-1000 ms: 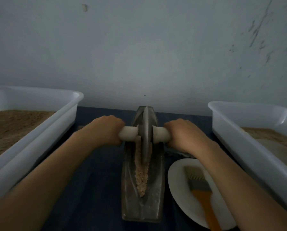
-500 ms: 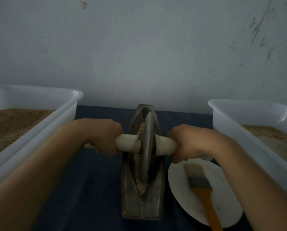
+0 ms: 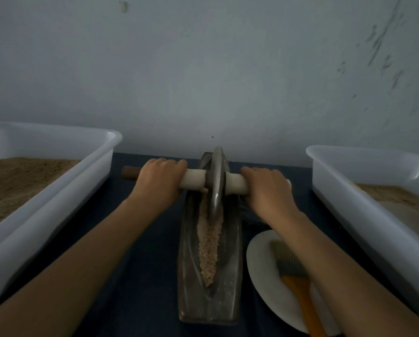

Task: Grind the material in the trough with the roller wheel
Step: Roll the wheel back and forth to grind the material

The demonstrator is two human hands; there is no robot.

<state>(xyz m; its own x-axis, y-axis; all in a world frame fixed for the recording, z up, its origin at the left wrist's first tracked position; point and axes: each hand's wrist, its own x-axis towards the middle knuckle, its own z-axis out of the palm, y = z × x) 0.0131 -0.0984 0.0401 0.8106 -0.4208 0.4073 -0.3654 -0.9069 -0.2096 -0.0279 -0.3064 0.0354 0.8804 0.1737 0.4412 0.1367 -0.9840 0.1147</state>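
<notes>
Two hands, left hand (image 3: 158, 182) and right hand (image 3: 266, 190), grip one roller wheel (image 3: 217, 183)

The trough (image 3: 209, 259) lay in a dark lane of table (image 3: 140, 251) between two white tubs. The left tub (image 3: 58, 188) stood well apart, leaving open cloth there. On the right, a plate (image 3: 264, 271) with a brush (image 3: 298, 283) lay just beside the trough, and the right tub (image 3: 364, 215) crowded it. A wall (image 3: 203, 81) closed off the far end.
</notes>
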